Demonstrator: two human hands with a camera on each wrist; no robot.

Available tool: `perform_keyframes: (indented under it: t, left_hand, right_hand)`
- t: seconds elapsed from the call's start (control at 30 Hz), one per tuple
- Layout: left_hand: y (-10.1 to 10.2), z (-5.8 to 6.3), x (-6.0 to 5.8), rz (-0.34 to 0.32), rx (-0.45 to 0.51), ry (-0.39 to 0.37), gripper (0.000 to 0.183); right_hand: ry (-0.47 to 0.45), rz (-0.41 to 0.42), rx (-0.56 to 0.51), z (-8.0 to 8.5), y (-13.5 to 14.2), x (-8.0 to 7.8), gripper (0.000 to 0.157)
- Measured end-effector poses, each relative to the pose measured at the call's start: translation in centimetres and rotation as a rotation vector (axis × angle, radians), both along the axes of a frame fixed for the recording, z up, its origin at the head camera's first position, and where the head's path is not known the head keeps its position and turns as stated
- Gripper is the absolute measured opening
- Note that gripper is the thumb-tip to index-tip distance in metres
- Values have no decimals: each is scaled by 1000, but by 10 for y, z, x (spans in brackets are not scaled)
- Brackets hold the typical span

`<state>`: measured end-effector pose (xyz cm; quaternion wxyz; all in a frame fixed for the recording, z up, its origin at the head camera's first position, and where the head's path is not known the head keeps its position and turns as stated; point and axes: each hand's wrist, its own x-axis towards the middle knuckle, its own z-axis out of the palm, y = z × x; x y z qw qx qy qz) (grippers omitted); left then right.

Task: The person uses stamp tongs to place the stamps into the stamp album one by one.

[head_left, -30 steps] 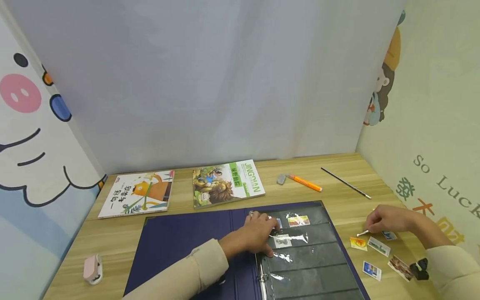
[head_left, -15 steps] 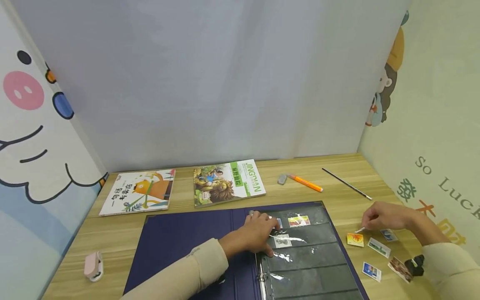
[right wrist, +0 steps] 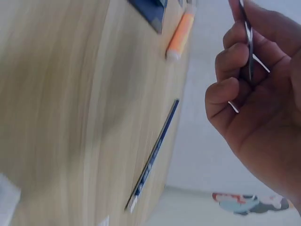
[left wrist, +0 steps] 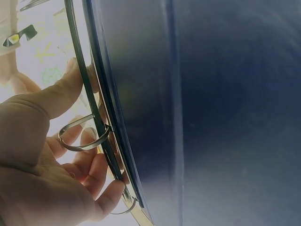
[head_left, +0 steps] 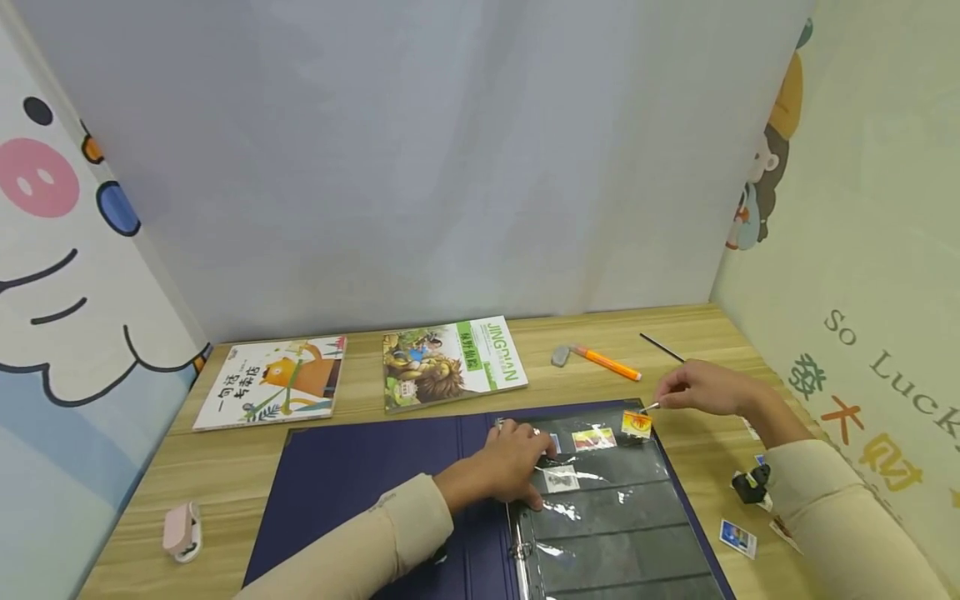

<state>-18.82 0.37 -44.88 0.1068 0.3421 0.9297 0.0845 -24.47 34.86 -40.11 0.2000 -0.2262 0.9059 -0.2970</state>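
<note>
My right hand (head_left: pixel 705 388) pinches metal tweezers (right wrist: pixel 249 42) over the top right corner of an open stamp album (head_left: pixel 375 475). At the tweezers' tip is a yellow-orange stamp (head_left: pixel 637 424), overlapping the top pocket row of the dark page. My left hand (head_left: pixel 510 462) rests on the left side of that page, by the binder rings (left wrist: pixel 84 134), fingers loosely bent. A red-and-yellow stamp (head_left: pixel 594 439) sits in the top row, with a grey stamp (head_left: pixel 561 479) in the row below. Left fingers partly cover a blue stamp.
Loose stamps, one of them blue (head_left: pixel 738 538), lie right of the album, partly hidden by my right arm. Behind it are a green-and-white book (head_left: pixel 487 354), a grey eraser (head_left: pixel 560 356), an orange pen (head_left: pixel 611 365) and a dark pencil-like stick (right wrist: pixel 155 153). A pink-and-white gadget (head_left: pixel 182 532) stands left.
My right hand has moved left and away from me, carrying the yellow-orange stamp in the tweezers from the table to the album's top row. My left hand has stayed in place.
</note>
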Motion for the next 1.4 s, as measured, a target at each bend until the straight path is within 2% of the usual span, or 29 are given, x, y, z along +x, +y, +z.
perform_keyframes:
  t: [0.13, 0.27, 0.57, 0.83, 1.2, 1.4]
  left_hand:
    - [-1, 1, 0, -9, 5, -7, 65]
    - [-1, 2, 0, -9, 3, -14, 64]
    - [-3, 3, 0, -6, -4, -19, 65]
    - [-3, 6, 1, -2, 1, -37, 65]
    - [-6, 4, 2, 0, -2, -19, 67]
    - [-6, 8, 6, -18, -34, 12, 73]
  right_hand:
    - [33, 35, 18, -8, -22, -13, 15]
    - [56, 85, 54, -15, -43, -18, 13]
    - [2, 191, 145, -20, -65, -5, 6]
    - [-34, 233, 143, -22, -67, 2, 7]
    - [-34, 237, 155, -21, -69, 1, 6]
    - [22, 141, 84, -19, -39, 2, 12]
